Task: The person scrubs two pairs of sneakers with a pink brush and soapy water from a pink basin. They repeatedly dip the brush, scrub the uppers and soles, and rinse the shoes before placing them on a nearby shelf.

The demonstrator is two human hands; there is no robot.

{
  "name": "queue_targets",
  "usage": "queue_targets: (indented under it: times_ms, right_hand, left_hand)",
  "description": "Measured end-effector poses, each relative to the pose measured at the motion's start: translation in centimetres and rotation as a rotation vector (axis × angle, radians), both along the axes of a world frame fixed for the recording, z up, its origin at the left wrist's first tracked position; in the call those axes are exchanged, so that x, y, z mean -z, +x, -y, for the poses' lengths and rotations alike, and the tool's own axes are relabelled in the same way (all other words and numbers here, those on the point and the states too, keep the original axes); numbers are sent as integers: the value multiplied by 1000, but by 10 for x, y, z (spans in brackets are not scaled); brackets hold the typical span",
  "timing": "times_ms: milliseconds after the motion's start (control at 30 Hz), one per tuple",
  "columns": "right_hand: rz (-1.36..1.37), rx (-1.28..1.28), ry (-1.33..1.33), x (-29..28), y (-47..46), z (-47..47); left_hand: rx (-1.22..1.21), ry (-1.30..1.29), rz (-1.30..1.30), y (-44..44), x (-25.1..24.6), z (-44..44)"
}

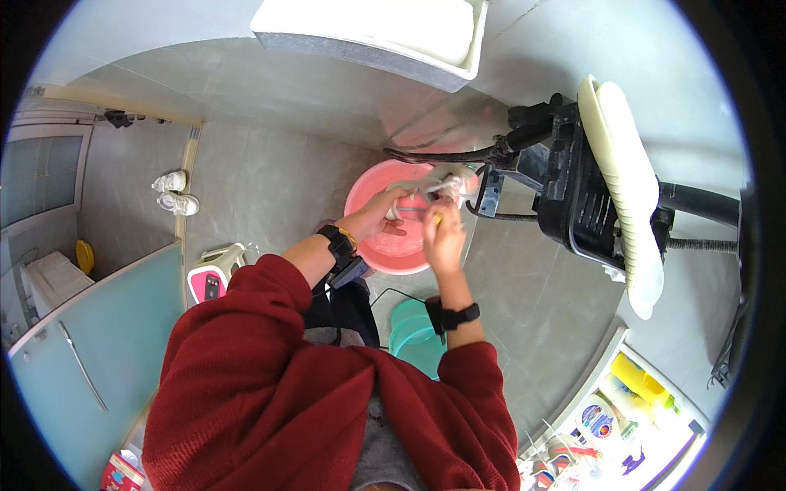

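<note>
A pink plastic basin (402, 261) stands on the floor in front of me. My left hand (377, 215) grips a pale shoe (451, 187) with white laces, tilted over the basin. Close to the shoe's laced part, my right hand (444, 236) is closed around a small yellow object (437, 218), mostly hidden by the fingers. Motion blur hides what this object is and whether it touches the shoe. Some whitish liquid or suds shows in the basin.
Teal basins (417, 334) stand near my legs. A stool (216, 273) is at left, with white shoes (178, 202) beyond. Black metal equipment (571, 184) bearing a long cream object (623, 178) juts in at right. A shelf (565, 417) holds bottles and shoes. A white trough-like fixture (368, 52) is ahead.
</note>
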State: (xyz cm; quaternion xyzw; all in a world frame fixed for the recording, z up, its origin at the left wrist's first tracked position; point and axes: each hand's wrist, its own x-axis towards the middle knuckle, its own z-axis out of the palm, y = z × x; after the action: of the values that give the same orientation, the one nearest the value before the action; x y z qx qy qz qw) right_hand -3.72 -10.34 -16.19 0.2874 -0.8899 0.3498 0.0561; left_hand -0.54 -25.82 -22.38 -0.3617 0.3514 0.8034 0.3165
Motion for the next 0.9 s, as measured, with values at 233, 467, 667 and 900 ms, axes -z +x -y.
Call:
queue_targets:
  times_ms: [233, 467, 667, 900]
  right_hand:
    - [310, 201, -247, 36, -30, -3]
    - [424, 679, -712, 38, -23, -30]
    - [114, 955, -1004, -39, -25, -88]
    - [199, 592, -405, -22, -21, -66]
  left_hand:
    - [-34, -30, 63, 0, 0, -5]
    - [-57, -15, 71, -9, 10, 4]
    - [29, -4, -70, -10, 4, 11]
    - [197, -111, -141, -23, -9, 16]
